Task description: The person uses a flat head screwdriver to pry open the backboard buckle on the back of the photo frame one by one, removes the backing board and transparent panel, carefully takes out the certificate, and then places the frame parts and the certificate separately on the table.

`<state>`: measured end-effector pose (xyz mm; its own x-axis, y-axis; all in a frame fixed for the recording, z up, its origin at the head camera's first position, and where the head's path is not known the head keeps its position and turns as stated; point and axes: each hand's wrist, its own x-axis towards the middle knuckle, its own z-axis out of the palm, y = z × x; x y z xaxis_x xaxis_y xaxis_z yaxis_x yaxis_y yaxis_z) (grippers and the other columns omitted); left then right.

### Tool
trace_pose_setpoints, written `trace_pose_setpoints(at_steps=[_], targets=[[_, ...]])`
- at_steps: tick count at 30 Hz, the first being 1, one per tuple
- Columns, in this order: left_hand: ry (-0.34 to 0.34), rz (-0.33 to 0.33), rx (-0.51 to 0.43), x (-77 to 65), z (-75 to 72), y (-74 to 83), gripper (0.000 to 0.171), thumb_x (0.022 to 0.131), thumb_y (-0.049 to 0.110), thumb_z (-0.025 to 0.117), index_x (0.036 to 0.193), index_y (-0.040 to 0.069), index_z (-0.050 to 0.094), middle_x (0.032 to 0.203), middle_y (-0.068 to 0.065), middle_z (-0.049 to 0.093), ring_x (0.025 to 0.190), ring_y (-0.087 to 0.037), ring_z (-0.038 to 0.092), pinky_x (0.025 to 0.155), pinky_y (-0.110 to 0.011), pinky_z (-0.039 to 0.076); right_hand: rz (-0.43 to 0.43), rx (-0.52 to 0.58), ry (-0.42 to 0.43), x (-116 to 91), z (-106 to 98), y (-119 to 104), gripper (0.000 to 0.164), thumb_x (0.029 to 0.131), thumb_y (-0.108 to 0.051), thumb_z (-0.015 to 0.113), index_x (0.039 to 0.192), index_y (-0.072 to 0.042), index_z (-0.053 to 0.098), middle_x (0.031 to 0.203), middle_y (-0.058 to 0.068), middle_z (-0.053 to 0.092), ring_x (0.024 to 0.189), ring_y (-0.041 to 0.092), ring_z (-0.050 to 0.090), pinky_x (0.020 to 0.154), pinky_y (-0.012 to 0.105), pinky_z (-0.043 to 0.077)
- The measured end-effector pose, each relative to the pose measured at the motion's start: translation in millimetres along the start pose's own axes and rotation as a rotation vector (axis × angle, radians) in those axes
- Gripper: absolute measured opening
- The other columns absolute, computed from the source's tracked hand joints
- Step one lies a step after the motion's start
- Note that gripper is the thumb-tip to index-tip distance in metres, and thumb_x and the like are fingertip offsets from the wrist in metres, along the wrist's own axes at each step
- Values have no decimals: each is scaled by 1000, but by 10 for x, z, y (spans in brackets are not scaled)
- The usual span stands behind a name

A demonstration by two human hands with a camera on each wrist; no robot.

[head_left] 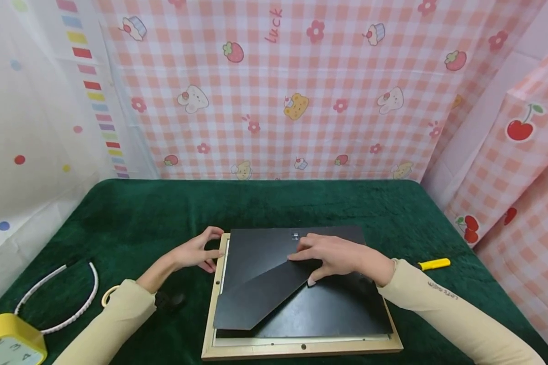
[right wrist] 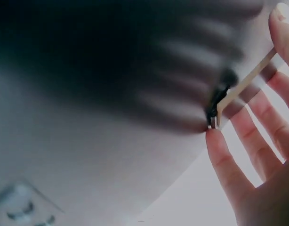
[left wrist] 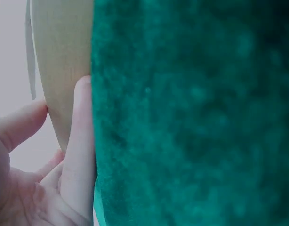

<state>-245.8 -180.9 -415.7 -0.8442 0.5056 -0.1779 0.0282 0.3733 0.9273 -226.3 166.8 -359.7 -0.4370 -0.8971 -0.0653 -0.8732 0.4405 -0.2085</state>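
Note:
A wooden picture frame (head_left: 301, 348) lies back side up on the table, with a black backing board (head_left: 333, 309) in it. The board's far and right edges overlap the frame; a pale strip shows along its near and left edges. Across the board slants a black easel leg (head_left: 265, 296), whose thin pale edge (right wrist: 250, 81) appears in the right wrist view. My left hand (head_left: 200, 252) grips the frame's left side, thumb on top, a finger along the wooden side (left wrist: 62, 52). My right hand (head_left: 331, 255) pinches the leg's upper end between thumb and fingers. A small dark metal fitting (right wrist: 215, 106) touches one fingertip.
A yellow clock (head_left: 15, 334) and a white braided headband-like loop (head_left: 79, 312) lie at the near left. A yellow-handled tool (head_left: 434, 264) rests at the right, partly behind my sleeve. Dark green cloth (head_left: 255, 200) covers the table; patterned curtains (head_left: 274, 76) hang around it.

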Motion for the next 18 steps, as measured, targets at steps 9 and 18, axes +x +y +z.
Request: trace_pose_setpoints(at_steps=[9, 18], targets=[[14, -3, 12, 8, -10, 1, 57, 88, 12, 56, 129, 1, 18, 136, -27, 16, 63, -26, 60, 59, -37, 51, 92, 19, -28, -200, 23, 91, 60, 76, -43, 64, 128, -18, 48, 112, -3, 46, 96, 9, 42, 76, 26, 40], [9, -6, 29, 12, -8, -6, 59, 87, 16, 57, 129, 1, 19, 136, -27, 16, 64, -26, 60, 60, -37, 51, 122, 65, -32, -246, 82, 133, 59, 77, -41, 64, 128, -15, 48, 116, -2, 46, 103, 12, 41, 85, 31, 38]])
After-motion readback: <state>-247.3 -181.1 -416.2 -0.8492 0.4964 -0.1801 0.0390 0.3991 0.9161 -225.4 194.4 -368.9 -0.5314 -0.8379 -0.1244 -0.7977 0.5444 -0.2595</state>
